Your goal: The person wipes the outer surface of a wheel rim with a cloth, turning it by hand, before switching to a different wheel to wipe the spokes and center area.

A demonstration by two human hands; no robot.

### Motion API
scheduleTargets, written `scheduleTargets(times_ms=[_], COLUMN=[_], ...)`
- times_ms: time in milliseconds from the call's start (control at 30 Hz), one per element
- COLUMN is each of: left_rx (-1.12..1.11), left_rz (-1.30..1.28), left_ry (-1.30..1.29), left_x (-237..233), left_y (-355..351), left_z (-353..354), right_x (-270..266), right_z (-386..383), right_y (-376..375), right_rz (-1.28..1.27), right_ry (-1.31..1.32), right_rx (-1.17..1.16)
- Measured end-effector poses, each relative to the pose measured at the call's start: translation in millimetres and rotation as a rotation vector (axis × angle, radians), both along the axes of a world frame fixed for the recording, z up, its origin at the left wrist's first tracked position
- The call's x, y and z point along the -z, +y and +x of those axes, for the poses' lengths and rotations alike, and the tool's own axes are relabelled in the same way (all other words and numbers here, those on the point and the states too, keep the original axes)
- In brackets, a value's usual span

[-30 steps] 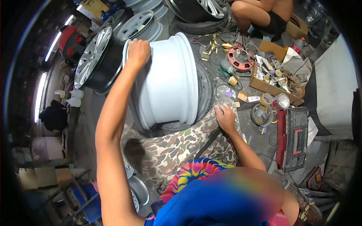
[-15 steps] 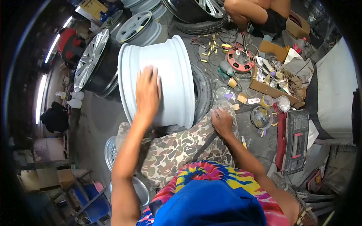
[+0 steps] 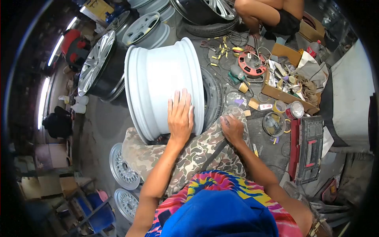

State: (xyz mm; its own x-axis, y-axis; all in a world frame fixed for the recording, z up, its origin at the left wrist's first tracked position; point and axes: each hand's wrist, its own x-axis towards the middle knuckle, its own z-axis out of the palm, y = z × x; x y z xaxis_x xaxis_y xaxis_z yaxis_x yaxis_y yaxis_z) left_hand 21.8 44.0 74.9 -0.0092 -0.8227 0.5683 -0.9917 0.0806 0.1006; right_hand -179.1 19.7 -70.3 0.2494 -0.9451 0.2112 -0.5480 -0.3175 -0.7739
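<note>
**Crowded workshop floor, rim on edge**

Concrete floor point(image 3: 98, 122) carries a white-painted metal wheel rim point(image 3: 158, 75), standing on edge against a black rubber tyre point(image 3: 214, 98). A round red cable reel point(image 3: 252, 62) lies near. Left hand point(image 3: 180, 118) lies flat on the rim, fingers spread. Right hand point(image 3: 233, 128), fingers curled, rests on a camouflage-trousered knee point(image 3: 205, 148).

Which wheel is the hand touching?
The big all-white rim in the middle: the left hand lies flat on it. The silver-spoked wheel and mesh wheels are untouched.
</note>
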Motion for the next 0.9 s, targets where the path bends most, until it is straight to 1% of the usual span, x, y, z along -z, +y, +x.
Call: scheduleTargets(times_ms=[33,67,167,200,233,267,300,333,400,467,533,567,633,700,800,833,867,900], left_rx=[0.009,-0.012,-0.039,-0.092,-0.127,-0.074,-0.166,-0.185,-0.234,-0.221,-0.146,-0.003,0.075,0.068,0.108,0.096,0.142,0.185], left_rz=[-0.005,-0.036,-0.077,0.001,0.220,0.260,0.475,0.551,0.478,0.431,0.200,-0.181,-0.059,0.040,0.143,0.134,0.194,0.248], left_ry=[0.014,0.011,0.034,0.062,0.217,0.186,0.167,0.165,0.129,0.210,0.252,0.127,0.215,0.327,0.536,0.540,0.703,0.868], left_x=[-1,-3,-22,-38,-64,-42,-46,-51,-41,-58,-44,-17,1,17,-2,-12,-21,-27], left_y=[4,-11,-104,-137,-164,-212,-243,-257,-261,-208,-141,-110,-40,9,52,54,56,58], left_z=[-2,2,35,45,50,89,103,108,102,56,14,-2,-25,-41,-57,-56,-55,-53], right_x=[-2,-5,7,9,11,10,7,5,5,8,9,7,8,6,7,8,10,11], right_z=[0,0,-2,-3,-4,-4,-4,-4,-4,-4,0,0,2,2,1,0,-3,-7], right_y=[1,-1,-2,-3,-3,-3,-3,-3,-3,-1,-2,-2,-4,-5,-4,-4,-4,-6], right_rz=[0.012,0.017,-0.004,-0.012,-0.017,-0.022,-0.024,-0.027,0.001,-0.024,-0.046,-0.055,-0.071,-0.070,-0.069,-0.058,-0.060,0.071], right_ry=[0.000,-0.002,0.035,0.042,0.031,0.019,0.006,0.010,0.036,0.007,-0.027,-0.020,-0.017,-0.011,-0.010,-0.013,-0.010,-0.104], right_rx=[-0.018,-0.032,-0.026,-0.016,-0.003,0.011,0.030,0.038,0.038,0.037,0.040,0.037,0.013,-0.007,-0.012,0.009,-0.008,-0.017])
